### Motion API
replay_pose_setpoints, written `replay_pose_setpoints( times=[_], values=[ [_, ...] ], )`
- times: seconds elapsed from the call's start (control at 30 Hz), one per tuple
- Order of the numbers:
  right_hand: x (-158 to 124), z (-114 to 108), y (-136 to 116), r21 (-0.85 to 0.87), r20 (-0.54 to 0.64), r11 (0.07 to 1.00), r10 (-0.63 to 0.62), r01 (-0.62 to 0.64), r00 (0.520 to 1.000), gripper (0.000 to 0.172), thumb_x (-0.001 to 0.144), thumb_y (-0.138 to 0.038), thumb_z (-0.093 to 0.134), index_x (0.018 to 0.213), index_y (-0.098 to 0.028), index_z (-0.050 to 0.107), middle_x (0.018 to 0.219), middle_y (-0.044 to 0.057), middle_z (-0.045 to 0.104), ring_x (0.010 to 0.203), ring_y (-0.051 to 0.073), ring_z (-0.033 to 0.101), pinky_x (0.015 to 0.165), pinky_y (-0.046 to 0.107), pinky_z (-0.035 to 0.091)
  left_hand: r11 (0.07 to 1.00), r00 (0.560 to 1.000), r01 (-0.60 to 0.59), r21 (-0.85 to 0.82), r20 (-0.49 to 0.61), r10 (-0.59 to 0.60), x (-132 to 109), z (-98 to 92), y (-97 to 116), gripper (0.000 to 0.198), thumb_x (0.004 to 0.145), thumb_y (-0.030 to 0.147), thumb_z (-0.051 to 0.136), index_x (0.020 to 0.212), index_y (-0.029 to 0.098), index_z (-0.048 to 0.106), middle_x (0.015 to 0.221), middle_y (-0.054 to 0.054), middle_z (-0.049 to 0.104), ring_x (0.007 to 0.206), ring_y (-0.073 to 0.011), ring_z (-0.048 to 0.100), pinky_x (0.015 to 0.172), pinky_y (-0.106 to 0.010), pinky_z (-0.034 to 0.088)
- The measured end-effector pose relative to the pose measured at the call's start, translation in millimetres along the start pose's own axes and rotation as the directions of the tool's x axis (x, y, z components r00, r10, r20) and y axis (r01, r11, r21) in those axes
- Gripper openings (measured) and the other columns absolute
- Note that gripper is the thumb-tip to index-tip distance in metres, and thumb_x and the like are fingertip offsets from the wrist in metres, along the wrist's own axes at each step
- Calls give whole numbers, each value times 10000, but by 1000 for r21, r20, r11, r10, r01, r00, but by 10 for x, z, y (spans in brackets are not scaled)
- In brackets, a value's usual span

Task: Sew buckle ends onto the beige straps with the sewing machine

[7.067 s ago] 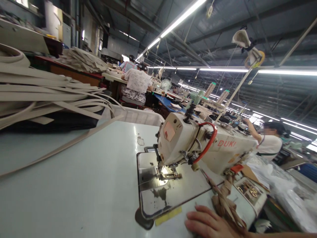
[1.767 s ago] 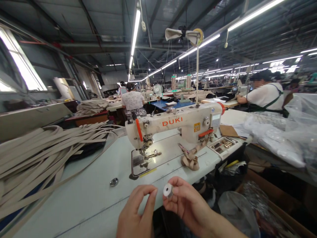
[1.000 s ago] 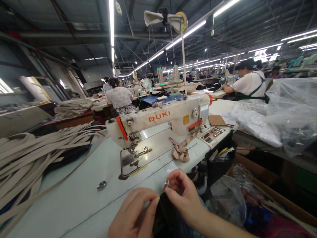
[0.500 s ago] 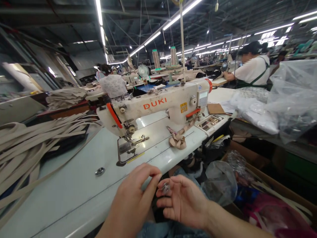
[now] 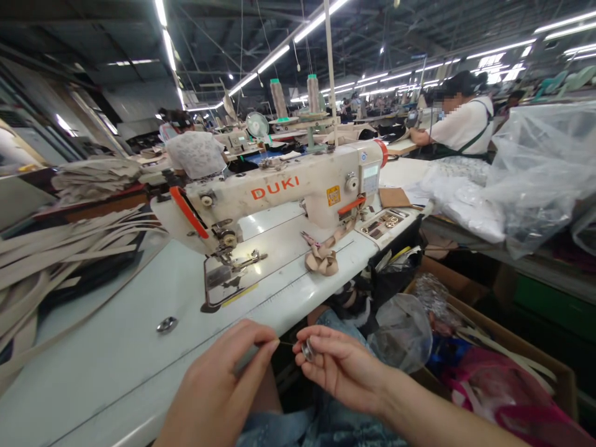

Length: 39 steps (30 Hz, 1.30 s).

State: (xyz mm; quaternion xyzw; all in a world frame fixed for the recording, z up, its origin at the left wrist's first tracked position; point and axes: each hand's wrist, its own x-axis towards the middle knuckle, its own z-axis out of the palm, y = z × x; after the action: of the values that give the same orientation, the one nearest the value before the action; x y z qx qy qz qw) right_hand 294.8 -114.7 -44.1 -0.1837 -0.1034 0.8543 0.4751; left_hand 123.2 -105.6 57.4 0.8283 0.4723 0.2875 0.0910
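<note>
Low in the head view, my left hand (image 5: 223, 379) pinches the end of a thin thread (image 5: 286, 343) between thumb and index finger. That thread runs across a short gap to a small metal bobbin (image 5: 307, 350), held in the curled fingers of my right hand (image 5: 342, 369). Both hands are in front of the table's edge, above my lap. Behind them stands a white sewing machine (image 5: 279, 186) marked DUKI. A second small round metal part (image 5: 166, 325) lies on the table (image 5: 116, 347) to the left of my hands.
Beige strips (image 5: 84, 248) are heaped at the left. A beige strip bundle with small snips (image 5: 321, 257) lies right of the needle area. A parts tray (image 5: 384, 225) sits at the table's right end. Plastic bags and a box are at lower right. Two people sit farther back.
My hands have moved slightly apart, and the thread now shows stretched between them. My right thumb and fingers have closed on the bobbin. The whole view has shifted a little.
</note>
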Motion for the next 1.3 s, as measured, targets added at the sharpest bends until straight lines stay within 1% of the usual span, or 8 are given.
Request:
replay_pose_setpoints(
  times=[0.13,0.27,0.43,0.63,0.73,0.93,1.13,1.3],
  values=[
    [-13,17,1,-1,-30,1000,20,-20,999,266,679,-112,760,921,-89,650,852,87,708,783,148,688,701,203,541,999,998,32,27,-62,-30,28,24,-41,273,848,455,488,721,268,641,704,42,686,629,-137,656,585,-198,511],
    [-11,48,-8,55,-99,997,49,-44,994,297,641,-90,782,902,-102,641,828,93,719,763,155,696,688,212,547,987,985,146,61,-107,-139,33,76,-202,349,840,527,456,769,257,667,787,2,713,710,-183,677,662,-266,549],
    [-1,127,-24,115,-187,993,16,6,982,348,582,-84,817,885,-108,647,805,81,721,782,174,701,716,235,547,952,938,305,23,-181,-296,-207,274,-384,393,831,542,460,957,235,670,987,-50,717,870,-236,685,755,-350,570],
    [0,217,37,20,-193,992,-119,125,974,330,561,-156,845,833,-117,662,838,73,716,837,173,682,750,237,518,884,932,357,-303,57,-357,-509,703,-98,244,809,445,570,878,240,681,871,-10,720,798,-191,687,711,-268,567],
    [-5,221,83,-100,-163,976,-208,193,964,312,604,-244,835,840,-136,661,876,72,715,786,135,654,742,237,491,804,898,423,-417,74,-434,-468,833,64,196,810,393,567,830,232,676,823,-3,708,784,-192,677,723,-283,555],
    [-10,163,121,-289,-135,913,-335,286,932,322,610,-321,834,842,-160,679,901,50,720,801,116,614,781,228,447,780,867,427,-458,-37,-497,-359,831,145,168,795,381,599,843,241,679,796,8,684,750,-186,647,709,-281,519],
    [-10,150,85,-196,-155,955,-254,222,955,337,571,-294,861,829,-164,688,879,43,715,809,115,625,792,221,457,774,884,379,-508,-49,-465,-371,790,147,185,820,351,573,733,239,691,763,7,679,732,-166,625,699,-229,501],
    [-15,142,36,-103,-205,983,-168,149,964,335,580,-232,858,851,-164,673,908,52,714,843,126,645,786,232,478,802,917,347,-486,-2,-399,-432,744,-10,204,821,365,588,683,242,676,722,20,679,684,-148,628,663,-192,506]
  ],
)
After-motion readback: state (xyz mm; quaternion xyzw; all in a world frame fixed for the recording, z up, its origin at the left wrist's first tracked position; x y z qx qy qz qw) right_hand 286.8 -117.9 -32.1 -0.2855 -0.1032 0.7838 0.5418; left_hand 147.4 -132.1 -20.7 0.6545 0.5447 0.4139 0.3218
